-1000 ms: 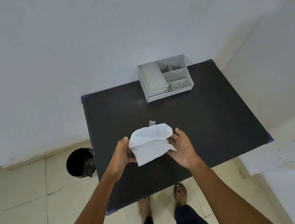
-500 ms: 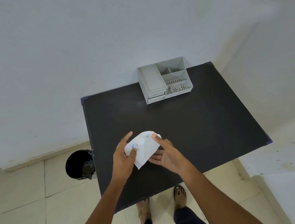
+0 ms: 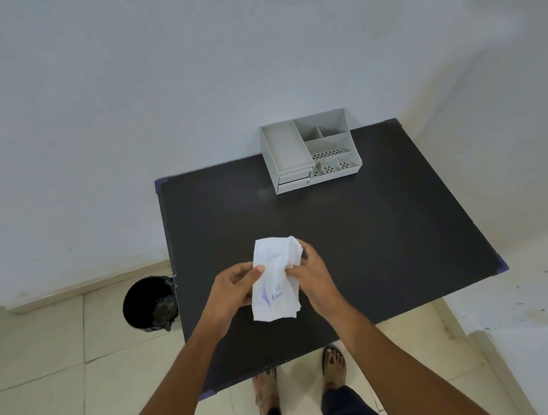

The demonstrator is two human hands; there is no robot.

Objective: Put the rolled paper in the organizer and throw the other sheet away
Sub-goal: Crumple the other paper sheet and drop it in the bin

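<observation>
Paper [image 3: 276, 277] pinched between left hand [image 3: 232, 286] and right hand [image 3: 310, 277] above black table [image 3: 391, 244]

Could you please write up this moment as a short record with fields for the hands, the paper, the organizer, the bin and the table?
left hand: grips the paper's left edge, thumb on top
right hand: pinches the paper's upper right part
paper: white, creased, faint blue print, held by both hands above the table
organizer: grey, several compartments, at the table's far edge near the wall; nothing visible inside it
bin: black, on the floor beside the table's left edge, dark liner inside
table: black top
</observation>
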